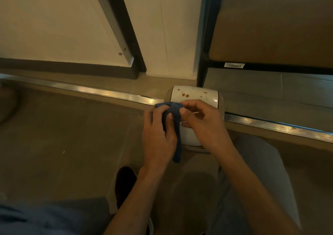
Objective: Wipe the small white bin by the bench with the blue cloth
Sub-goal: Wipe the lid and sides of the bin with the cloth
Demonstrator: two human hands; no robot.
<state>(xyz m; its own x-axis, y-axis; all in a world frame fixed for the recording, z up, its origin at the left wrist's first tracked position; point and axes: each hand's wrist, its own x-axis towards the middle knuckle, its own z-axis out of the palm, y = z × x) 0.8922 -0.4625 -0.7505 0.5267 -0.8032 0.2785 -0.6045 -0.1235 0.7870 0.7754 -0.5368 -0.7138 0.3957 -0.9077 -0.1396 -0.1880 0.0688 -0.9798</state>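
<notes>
Both hands met over a small white bin [193, 97] that stood on the floor [63, 135], close beside the black leg of a bench [202, 68] and against a metal strip [108, 92] running across the floor. The bench's brown seat [270, 27] filled the upper right corner of the view, with a small barcode label [234, 65] on its front edge.

The left hand [158, 135] was closed around a blue cloth [173, 115], its fingers [170, 116] curled tight on the bunched upper part while a long tail of the cloth hung down past the wrist, in front of the near side of the bin. The right hand [203, 121] sat just beside it, its thumb and forefinger pinched together on the top edge of the cloth where it bunched, the other fingers loosely bent and holding nothing more.

The bin's lid curved upward and carried several brown spots [185, 95] on its far part, near the edge away from the person. The hands covered the near half of the lid; whether the cloth touched the lid could not be told.

A white wall [54, 18] with a slanted grey and black frame [117, 27] rose behind the strip. Below the hands lay a dark shoe [124, 184] on the floor and grey trouser legs [252, 171] at the lower edge.
</notes>
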